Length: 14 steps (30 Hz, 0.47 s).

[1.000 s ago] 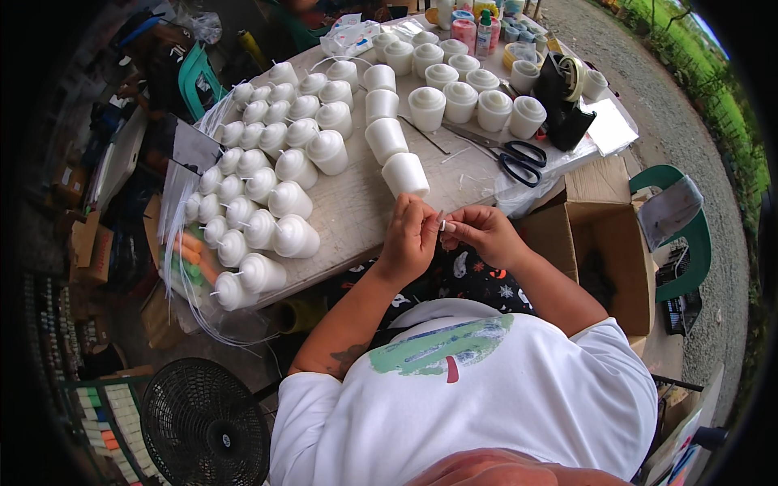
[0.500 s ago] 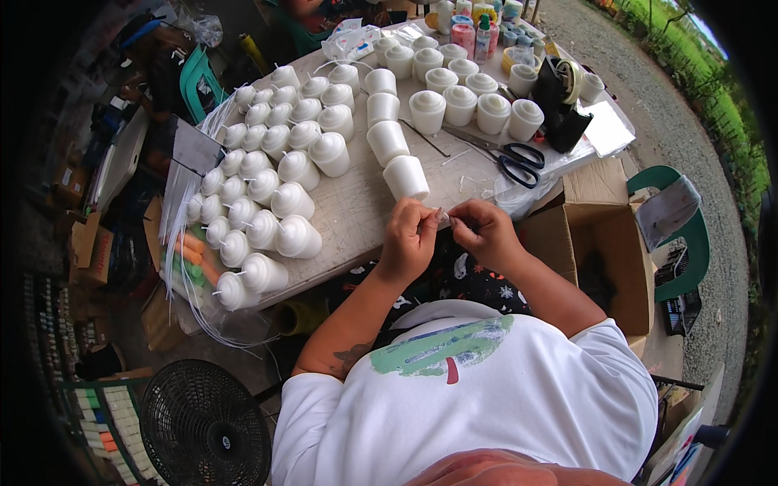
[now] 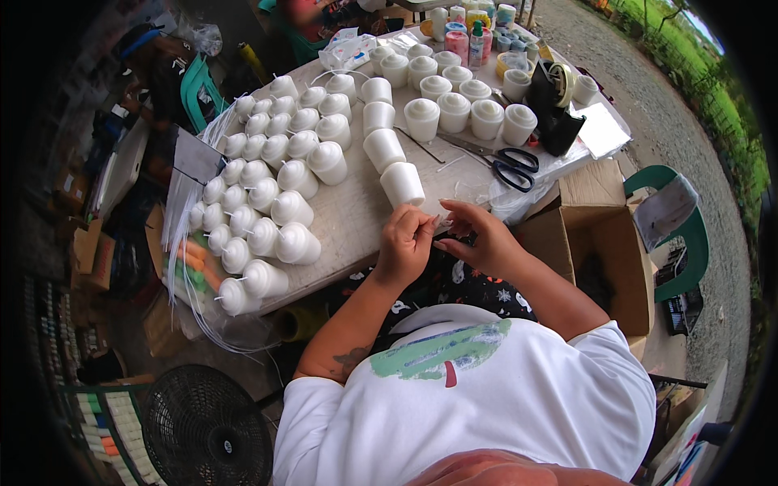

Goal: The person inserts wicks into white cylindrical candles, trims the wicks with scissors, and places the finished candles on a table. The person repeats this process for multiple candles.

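Fingertips (image 3: 434, 223) of both hands pinched together at frame centre, gripping something thin and clear, too small to ID for sure; maybe a bit of plastic film or tape. Left hand (image 3: 408, 243) curled, thumb and forefinger closed on it; right hand (image 3: 478, 239) meeting it from the right, fingers bent, tips touching the same piece. Held just over the near edge of table (image 3: 356, 219), centre frame. Biggest to smallest: table running upper centre to mid left; cardboard box (image 3: 604, 243) right of centre, just beside right forearm; black fan (image 3: 207, 425) lower left; green chair (image 3: 689, 235) far right; cluster of white cone-topped candles (image 3: 271, 190) upper left to mid left, lying in rows; white cylinder candles (image 3: 403, 185) in a line upper centre, nearest one just above the hands; black tape dispenser (image 3: 555, 109) upper right; black-handled scissors (image 3: 510, 166) right of centre, near the hands but apart.
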### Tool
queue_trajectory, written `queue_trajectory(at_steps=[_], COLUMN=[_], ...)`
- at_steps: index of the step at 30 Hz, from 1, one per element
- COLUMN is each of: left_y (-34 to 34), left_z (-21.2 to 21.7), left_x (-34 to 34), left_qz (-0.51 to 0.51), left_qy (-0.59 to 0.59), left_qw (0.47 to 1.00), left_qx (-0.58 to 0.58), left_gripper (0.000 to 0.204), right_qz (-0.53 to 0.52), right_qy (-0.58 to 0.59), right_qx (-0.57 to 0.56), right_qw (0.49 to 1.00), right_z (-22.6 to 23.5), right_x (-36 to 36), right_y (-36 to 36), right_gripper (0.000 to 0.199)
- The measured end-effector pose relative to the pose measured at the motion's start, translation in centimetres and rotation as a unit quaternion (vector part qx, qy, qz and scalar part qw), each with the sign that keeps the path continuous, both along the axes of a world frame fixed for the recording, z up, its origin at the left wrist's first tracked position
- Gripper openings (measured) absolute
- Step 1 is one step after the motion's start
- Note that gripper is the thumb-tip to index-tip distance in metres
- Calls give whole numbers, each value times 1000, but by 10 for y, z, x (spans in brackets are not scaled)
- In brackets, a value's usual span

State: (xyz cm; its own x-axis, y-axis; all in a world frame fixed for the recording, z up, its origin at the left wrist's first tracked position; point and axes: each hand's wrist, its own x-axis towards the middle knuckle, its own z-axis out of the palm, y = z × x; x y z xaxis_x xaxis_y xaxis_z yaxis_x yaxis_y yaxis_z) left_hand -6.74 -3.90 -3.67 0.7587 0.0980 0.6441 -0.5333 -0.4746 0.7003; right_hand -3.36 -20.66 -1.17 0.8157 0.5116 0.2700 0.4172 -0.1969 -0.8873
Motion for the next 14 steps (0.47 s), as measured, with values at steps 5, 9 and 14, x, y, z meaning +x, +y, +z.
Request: queue_trajectory(at_steps=[5, 9, 14], left_y=[2, -2, 9], left_z=[-1, 3, 2], left_x=[1, 0, 3], left_qz=[-1, 16, 57], left_qy=[-3, 13, 25], left_qw=[1000, 999, 998], left_qx=[24, 34, 18], left_gripper=[14, 14, 14], right_qz=[9, -1, -48], right_qy=[-192, -227, -227], right_qx=[-98, -107, -122], right_qw=[976, 968, 965], right_z=[-7, -6, -9], right_x=[10, 9, 10], right_y=[-1, -7, -20], right_gripper=[13, 8, 12])
